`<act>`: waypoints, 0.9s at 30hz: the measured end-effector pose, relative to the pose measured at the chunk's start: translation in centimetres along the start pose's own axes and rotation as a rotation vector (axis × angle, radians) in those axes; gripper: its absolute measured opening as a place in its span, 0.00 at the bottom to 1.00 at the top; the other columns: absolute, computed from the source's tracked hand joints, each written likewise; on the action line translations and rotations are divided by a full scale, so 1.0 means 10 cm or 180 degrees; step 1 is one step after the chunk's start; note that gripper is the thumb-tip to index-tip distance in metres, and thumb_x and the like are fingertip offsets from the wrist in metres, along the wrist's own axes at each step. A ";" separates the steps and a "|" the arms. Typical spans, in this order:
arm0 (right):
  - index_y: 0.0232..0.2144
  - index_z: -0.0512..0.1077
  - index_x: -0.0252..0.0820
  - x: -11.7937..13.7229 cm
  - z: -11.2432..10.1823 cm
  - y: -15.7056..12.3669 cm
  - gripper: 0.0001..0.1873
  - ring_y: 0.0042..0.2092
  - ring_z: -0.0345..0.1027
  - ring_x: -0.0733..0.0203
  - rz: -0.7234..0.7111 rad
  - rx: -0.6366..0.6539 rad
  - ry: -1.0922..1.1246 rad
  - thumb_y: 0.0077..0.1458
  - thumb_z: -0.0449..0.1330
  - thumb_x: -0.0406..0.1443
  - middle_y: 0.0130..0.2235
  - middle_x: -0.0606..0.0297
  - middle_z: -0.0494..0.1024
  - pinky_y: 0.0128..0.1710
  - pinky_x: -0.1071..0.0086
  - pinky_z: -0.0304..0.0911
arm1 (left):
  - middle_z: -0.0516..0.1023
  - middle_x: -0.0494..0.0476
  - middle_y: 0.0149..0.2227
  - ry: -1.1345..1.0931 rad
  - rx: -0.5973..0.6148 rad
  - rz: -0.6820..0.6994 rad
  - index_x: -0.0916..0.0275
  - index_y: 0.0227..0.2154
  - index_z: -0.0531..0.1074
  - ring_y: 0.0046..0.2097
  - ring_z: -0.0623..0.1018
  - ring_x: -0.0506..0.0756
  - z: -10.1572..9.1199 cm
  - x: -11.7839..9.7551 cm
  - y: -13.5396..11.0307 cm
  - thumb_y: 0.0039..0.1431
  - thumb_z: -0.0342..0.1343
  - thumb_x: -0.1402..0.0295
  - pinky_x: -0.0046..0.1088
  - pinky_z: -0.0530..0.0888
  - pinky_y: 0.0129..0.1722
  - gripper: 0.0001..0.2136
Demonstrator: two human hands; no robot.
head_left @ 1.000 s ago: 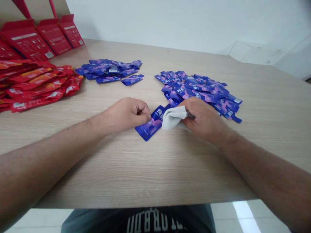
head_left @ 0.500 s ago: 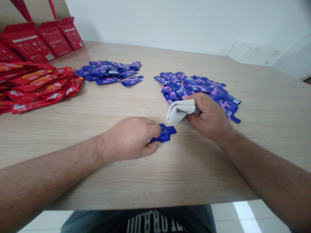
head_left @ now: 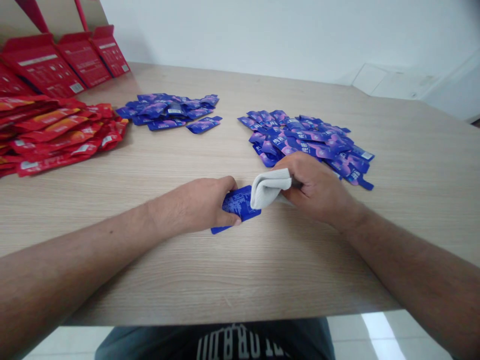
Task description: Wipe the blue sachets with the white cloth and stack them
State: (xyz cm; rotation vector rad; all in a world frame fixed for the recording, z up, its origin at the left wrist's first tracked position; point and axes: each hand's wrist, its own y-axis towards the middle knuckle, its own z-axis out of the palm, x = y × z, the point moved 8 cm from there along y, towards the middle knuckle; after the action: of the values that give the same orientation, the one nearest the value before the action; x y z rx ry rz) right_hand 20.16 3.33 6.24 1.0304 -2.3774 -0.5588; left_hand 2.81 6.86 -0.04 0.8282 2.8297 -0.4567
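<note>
My left hand (head_left: 204, 204) is closed on a blue sachet (head_left: 237, 206), which lies tilted on the wooden table (head_left: 232, 270) with its printed back facing up. My right hand (head_left: 318, 189) grips a folded white cloth (head_left: 268, 187), whose rounded end rests on the sachet's right edge. Just behind my right hand spreads a large pile of blue sachets (head_left: 305, 140).
A smaller heap of blue sachets (head_left: 170, 110) lies at the back centre-left. Red sachets (head_left: 56, 132) are stacked at the left, with red cartons (head_left: 63, 62) behind them. The table's near edge runs just above my lap.
My left hand has turned the sachet over and slid it back toward the cloth. My right hand brought the cloth down from the pile onto the sachet's edge.
</note>
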 end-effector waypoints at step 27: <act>0.43 0.74 0.42 0.09 0.26 -0.05 0.16 0.47 0.69 0.55 -0.0284 0.0745 0.0113 0.55 0.57 0.23 0.43 0.59 0.77 0.49 0.59 0.66 | 0.76 0.48 0.25 -0.0747 0.0142 0.0263 0.59 0.31 0.75 0.27 0.74 0.49 -0.02 -0.11 0.04 0.60 0.49 0.60 0.25 0.62 0.25 0.12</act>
State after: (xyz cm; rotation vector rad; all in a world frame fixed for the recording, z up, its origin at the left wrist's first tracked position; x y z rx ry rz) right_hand 18.35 2.82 4.13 1.2411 -2.4159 -0.2941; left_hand 3.92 6.70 0.32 0.8360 2.5698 -0.5668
